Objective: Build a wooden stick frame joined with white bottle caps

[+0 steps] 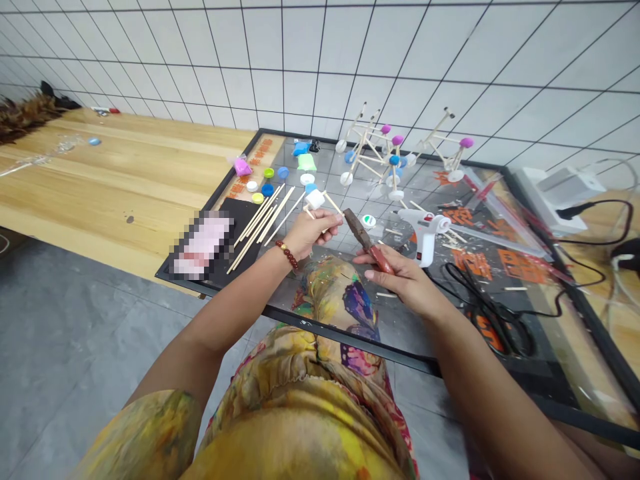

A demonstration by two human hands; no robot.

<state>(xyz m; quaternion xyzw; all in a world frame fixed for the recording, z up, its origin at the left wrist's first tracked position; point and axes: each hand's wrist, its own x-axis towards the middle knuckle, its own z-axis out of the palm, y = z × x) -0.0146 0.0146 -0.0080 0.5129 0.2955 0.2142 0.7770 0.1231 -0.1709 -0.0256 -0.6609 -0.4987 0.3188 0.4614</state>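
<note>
My left hand [316,233] is closed, its fingertips pinching a short, bent-looking piece of thin wooden stick [332,202]. In my right hand [407,279] is an old knife [358,229] with a rusty brown blade and a red handle. Its blade tip is close to the left fingertips and the stick; whether they touch I cannot tell. A white glue gun [424,235] stands just right of the knife. Left of my left hand lie several long wooden sticks [260,223]. A small white-lidded tub [369,221] sits behind the knife.
Stick models [373,157] with coloured balls and white wheels stand at the back. Black scissors [500,320] lie at right, near a power strip [545,193] and cables. Coloured clay packets [307,162] and small lids are behind the sticks. A blurred pink object [205,245] lies at left.
</note>
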